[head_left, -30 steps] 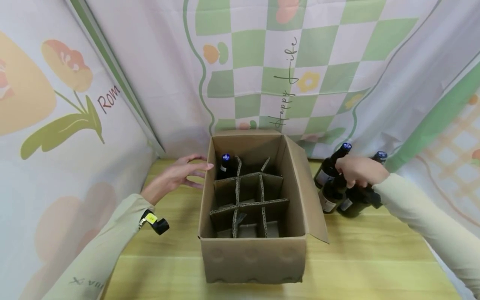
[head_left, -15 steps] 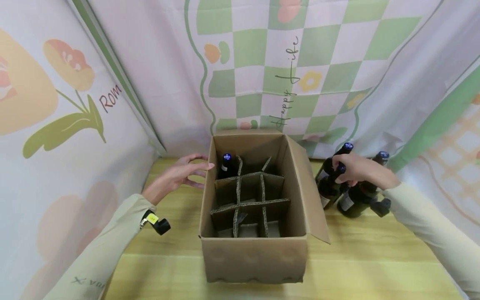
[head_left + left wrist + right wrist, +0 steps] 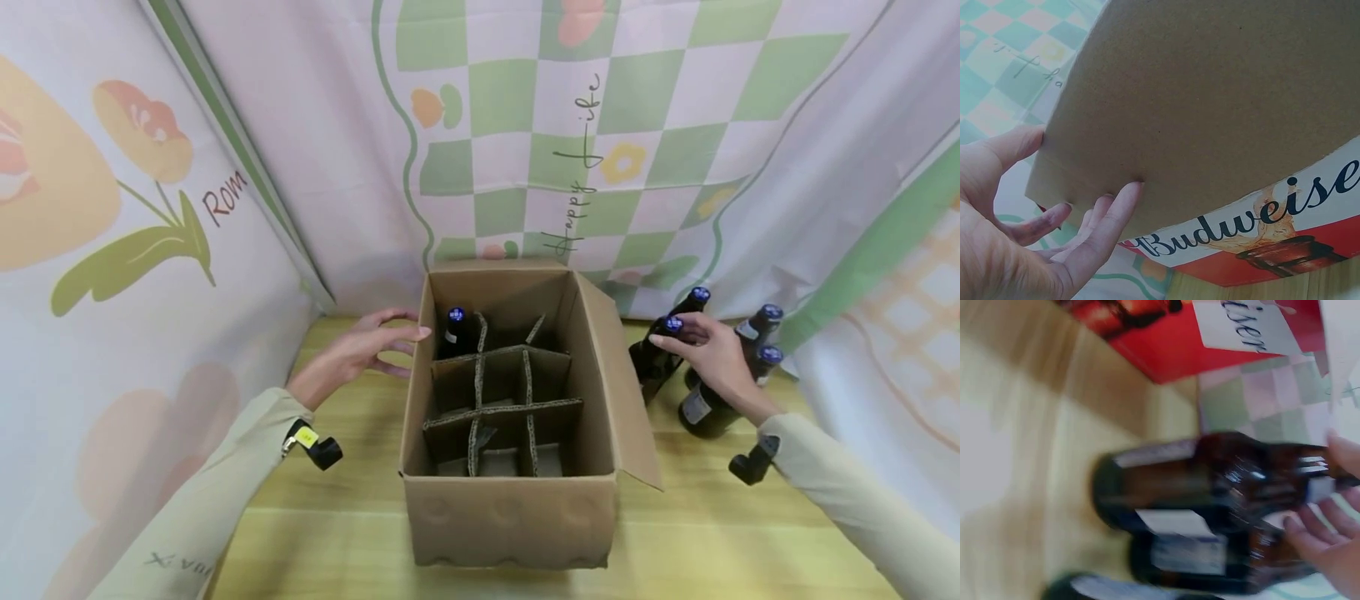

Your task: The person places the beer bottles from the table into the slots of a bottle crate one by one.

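Note:
A dark brown beer bottle [image 3: 654,365] with a blue cap leans slightly to the right of the box; my right hand [image 3: 716,358] grips its neck. In the right wrist view that bottle [image 3: 1204,472] looks blurred, and its base seems to be near or off the table; I cannot tell which. At the left wall of an open cardboard box [image 3: 510,521] is my left hand [image 3: 363,346], its fingers spread and touching the flap [image 3: 1191,94]. Cardboard dividers [image 3: 480,408] split the box into compartments. One blue-capped bottle [image 3: 456,329] stands in the back left compartment.
Another bottle [image 3: 700,296] stands behind the held one, and two more, one a front bottle [image 3: 705,410], stand right of it. The box's right flap [image 3: 626,383] hangs outward toward them. A printed curtain [image 3: 525,167] hangs behind the wooden table [image 3: 675,533].
My right hand has shifted its grip on the bottle neck, turning at the wrist. The held bottle has moved left and slightly up, apart from the front right bottle. My left hand stays put.

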### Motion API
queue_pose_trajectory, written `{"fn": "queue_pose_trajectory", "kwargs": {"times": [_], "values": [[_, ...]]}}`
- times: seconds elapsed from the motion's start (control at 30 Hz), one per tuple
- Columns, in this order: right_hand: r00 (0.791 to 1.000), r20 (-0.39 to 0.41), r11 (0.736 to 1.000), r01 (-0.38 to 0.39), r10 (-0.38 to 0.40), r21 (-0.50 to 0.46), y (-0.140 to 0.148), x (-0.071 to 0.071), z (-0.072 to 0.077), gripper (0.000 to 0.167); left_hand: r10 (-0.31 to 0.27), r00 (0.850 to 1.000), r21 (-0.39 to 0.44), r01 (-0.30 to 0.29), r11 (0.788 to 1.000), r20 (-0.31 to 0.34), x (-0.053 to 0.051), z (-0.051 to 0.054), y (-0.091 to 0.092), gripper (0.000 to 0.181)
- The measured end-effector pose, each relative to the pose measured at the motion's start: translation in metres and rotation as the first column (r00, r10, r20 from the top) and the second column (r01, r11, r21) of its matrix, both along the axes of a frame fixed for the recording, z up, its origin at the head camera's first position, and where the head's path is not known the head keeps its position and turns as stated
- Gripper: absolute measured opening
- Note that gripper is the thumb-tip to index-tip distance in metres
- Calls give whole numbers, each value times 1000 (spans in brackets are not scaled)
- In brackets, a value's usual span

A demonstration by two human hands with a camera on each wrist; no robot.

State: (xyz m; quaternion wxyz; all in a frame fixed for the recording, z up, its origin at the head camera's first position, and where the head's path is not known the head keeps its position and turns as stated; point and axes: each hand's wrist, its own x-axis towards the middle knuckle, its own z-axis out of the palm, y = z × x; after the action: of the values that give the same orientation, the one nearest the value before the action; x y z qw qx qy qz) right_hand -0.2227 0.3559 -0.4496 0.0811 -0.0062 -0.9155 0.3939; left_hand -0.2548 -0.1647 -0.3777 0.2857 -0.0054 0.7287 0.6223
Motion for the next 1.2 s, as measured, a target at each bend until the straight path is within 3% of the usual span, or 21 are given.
{"fn": "queue_pose_trajectory", "kwargs": {"times": [0.07,0.2,0.3,0.5,0.73,1.07,1.2], "values": [[998,-32,990,58,-62,-127,-4,-1,-12,62,2,1000,0,-2,1000,-2,0,0,0,74],[980,-119,922,107,-162,-372,-15,-4,-31,49,5,1000,-3,-5,1000,3,1,0,-1,74],[967,-158,887,110,-200,-448,-19,-5,-38,44,4,1000,-4,-4,1000,12,1,-1,0,75],[969,-177,915,90,-171,-393,-17,-9,-42,49,11,1000,-5,-11,1000,5,1,0,-1,73],[973,-208,933,14,-95,-359,-15,-11,-41,31,11,1000,0,-11,1000,8,1,-1,0,73],[971,-215,923,18,-108,-384,-18,-12,-38,31,15,1000,17,-15,1000,14,-1,-2,-1,75],[980,-152,928,64,-128,-366,-17,-14,-33,35,16,1000,21,-17,1000,17,0,-4,-1,75]]}}
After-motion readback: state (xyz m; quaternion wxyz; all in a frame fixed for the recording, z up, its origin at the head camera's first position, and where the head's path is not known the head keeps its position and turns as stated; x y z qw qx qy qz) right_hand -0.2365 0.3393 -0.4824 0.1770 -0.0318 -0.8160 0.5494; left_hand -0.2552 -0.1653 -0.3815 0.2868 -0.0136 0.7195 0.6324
